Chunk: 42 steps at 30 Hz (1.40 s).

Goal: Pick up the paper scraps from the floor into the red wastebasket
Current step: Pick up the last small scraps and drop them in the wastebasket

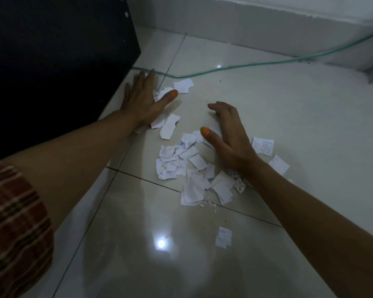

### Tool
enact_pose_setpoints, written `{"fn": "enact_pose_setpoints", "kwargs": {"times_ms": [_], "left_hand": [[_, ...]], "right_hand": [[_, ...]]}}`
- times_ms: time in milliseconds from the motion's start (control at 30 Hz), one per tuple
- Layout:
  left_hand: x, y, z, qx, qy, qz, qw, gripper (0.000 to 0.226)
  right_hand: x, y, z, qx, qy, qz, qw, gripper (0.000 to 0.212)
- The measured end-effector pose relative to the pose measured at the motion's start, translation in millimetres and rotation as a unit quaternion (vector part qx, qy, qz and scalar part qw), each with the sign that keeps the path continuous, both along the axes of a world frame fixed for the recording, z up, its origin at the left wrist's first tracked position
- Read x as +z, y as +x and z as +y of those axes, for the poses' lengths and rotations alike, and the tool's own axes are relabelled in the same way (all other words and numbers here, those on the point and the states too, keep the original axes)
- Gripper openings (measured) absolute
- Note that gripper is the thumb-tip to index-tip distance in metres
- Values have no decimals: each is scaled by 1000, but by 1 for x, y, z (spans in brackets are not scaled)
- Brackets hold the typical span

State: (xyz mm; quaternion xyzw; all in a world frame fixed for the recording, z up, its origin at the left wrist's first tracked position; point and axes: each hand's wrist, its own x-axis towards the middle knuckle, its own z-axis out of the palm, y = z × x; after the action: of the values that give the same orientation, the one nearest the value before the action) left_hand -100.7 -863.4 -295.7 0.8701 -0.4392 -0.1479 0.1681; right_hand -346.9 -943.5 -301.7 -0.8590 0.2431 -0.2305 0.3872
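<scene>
Gathering stage: left hand [141, 97] flat and spread beyond the paper scraps [192, 168], right hand [228, 136] loosely cupped, holding nothing, beside them; next, judged, raking strays inward and scooping toward an unseen wastebasket.

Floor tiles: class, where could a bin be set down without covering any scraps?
Free: floor between green cable and right hand; near tile left of the lone scrap. Crowded: main pile between both hands, left hand.
</scene>
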Motion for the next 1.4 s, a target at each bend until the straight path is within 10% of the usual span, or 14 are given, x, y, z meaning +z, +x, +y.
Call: {"fn": "enact_pose_setpoints", "kwargs": {"times_ms": [633, 833, 1100, 1400], "left_hand": [[-4, -104, 42, -155, 19, -74, 985, 88], [-6, -136, 77, -137, -19, -30, 990, 80], [15, -156, 135, -190, -108, 13, 976, 67], [10, -87, 168, 146, -60, -16, 987, 86]], "right_hand": [[21, -11, 7, -25, 87, 19, 996, 54], [18, -60, 37, -70, -125, -34, 989, 32], [7, -100, 28, -174, -86, 324, 926, 89], [8, -60, 91, 77, -168, 289, 939, 95]]}}
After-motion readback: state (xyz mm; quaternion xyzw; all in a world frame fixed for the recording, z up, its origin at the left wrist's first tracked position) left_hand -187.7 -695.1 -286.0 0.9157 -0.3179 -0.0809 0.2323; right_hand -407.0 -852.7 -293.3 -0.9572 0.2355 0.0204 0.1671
